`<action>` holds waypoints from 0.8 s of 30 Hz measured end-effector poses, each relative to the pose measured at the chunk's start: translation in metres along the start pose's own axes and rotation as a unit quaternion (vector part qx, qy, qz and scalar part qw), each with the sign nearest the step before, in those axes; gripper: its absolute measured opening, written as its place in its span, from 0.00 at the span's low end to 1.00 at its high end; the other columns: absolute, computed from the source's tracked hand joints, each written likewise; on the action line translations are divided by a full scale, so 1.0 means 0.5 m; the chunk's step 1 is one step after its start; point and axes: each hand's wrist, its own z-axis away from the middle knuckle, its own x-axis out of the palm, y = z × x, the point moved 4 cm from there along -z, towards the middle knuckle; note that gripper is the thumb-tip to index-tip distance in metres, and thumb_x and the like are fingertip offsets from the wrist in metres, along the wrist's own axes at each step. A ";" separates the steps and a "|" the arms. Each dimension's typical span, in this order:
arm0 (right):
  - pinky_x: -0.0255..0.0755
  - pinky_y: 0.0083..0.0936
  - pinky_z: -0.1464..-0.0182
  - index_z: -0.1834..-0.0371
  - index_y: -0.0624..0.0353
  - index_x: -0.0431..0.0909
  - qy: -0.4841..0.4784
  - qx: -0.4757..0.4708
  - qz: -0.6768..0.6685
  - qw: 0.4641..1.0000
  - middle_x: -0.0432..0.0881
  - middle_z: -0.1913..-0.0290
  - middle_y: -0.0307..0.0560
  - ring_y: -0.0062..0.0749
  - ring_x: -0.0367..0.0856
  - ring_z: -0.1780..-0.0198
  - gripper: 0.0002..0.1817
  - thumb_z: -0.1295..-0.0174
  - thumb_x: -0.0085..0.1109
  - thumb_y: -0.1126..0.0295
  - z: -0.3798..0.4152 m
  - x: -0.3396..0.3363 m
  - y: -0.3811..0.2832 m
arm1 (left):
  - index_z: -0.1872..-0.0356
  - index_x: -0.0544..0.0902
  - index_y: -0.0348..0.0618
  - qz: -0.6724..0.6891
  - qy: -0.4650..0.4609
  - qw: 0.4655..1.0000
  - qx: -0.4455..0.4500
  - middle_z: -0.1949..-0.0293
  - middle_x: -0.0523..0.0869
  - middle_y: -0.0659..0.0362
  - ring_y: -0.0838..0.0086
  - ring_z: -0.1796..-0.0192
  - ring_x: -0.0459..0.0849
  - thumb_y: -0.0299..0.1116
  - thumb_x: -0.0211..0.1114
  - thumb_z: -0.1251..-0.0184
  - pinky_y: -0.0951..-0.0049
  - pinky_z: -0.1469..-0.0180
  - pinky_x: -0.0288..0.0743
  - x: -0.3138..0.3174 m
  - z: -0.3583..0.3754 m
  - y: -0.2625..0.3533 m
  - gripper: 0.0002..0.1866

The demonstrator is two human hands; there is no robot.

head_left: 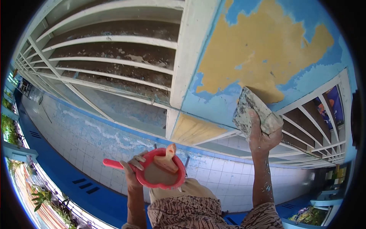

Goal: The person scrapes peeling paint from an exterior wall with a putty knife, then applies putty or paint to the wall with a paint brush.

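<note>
My left hand (134,168) is closed around the side of a red plastic dipper (182,170), near where its handle joins the bowl. Greyish-brown paste or liquid (158,175) lies in the bowl. A cream-coloured scraper (166,162) with an orange handle end rests in it against the far side. Raised at the right, my right hand (263,133) grips a flat, roughly rectangular spreader (246,108) crusted with white and dark smears. The spreader's upper edge is at the blue wall (316,78), by the lower part of a large tan patch (263,49).
White slatted window frames (176,68) stand left of the wall, and more slats (312,114) are on the right. Below is white tiling (236,179) under peeling blue paint. A blue floor (82,183) and plants (42,196) are at the lower left.
</note>
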 end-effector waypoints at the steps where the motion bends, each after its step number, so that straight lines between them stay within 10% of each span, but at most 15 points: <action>1: 0.76 0.24 0.66 0.62 0.71 0.79 -0.009 0.001 -0.007 1.000 0.84 0.66 0.52 0.33 0.84 0.69 0.12 0.45 0.72 0.81 -0.001 -0.002 -0.003 | 0.86 0.73 0.45 0.000 0.008 1.000 -0.008 0.66 0.82 0.57 0.55 0.36 0.75 0.64 0.32 0.24 0.49 0.30 0.62 0.006 -0.005 -0.004 0.39; 6: 0.79 0.23 0.64 0.57 0.70 0.76 -0.050 0.083 -0.025 0.995 0.85 0.65 0.52 0.30 0.86 0.65 0.14 0.44 0.71 0.80 0.005 -0.020 0.035 | 0.85 0.74 0.45 0.014 -0.034 0.999 -0.013 0.66 0.82 0.59 0.56 0.36 0.74 0.64 0.32 0.24 0.48 0.30 0.62 0.009 -0.006 -0.019 0.39; 9: 0.80 0.25 0.66 0.56 0.68 0.76 -0.017 -0.110 0.032 0.993 0.85 0.64 0.54 0.33 0.87 0.65 0.18 0.47 0.74 0.77 -0.010 0.058 -0.018 | 0.82 0.77 0.45 0.038 -0.052 0.998 0.004 0.62 0.84 0.55 0.53 0.36 0.74 0.64 0.30 0.23 0.47 0.30 0.61 0.024 -0.007 -0.028 0.40; 14: 0.80 0.25 0.65 0.56 0.68 0.77 0.005 -0.108 0.035 0.993 0.86 0.65 0.54 0.36 0.87 0.65 0.17 0.47 0.74 0.77 0.013 0.042 -0.027 | 0.83 0.77 0.44 -0.011 -0.084 0.996 0.010 0.63 0.84 0.57 0.53 0.37 0.75 0.63 0.31 0.23 0.47 0.30 0.62 0.041 -0.008 -0.029 0.40; 19: 0.78 0.25 0.53 0.58 0.74 0.78 0.070 0.119 -0.086 0.987 0.83 0.57 0.54 0.28 0.82 0.55 0.13 0.44 0.70 0.84 0.056 0.045 0.017 | 0.80 0.79 0.43 -0.003 -0.120 0.993 0.011 0.61 0.84 0.55 0.51 0.38 0.76 0.63 0.30 0.23 0.46 0.31 0.62 0.036 -0.020 -0.046 0.41; 24: 0.80 0.23 0.54 0.53 0.72 0.74 0.025 -0.016 0.018 0.999 0.83 0.55 0.57 0.27 0.83 0.57 0.16 0.43 0.69 0.83 0.064 0.026 0.010 | 0.81 0.80 0.42 -0.003 -0.126 0.992 -0.007 0.61 0.85 0.54 0.50 0.39 0.76 0.64 0.30 0.24 0.47 0.32 0.64 0.073 -0.039 -0.049 0.41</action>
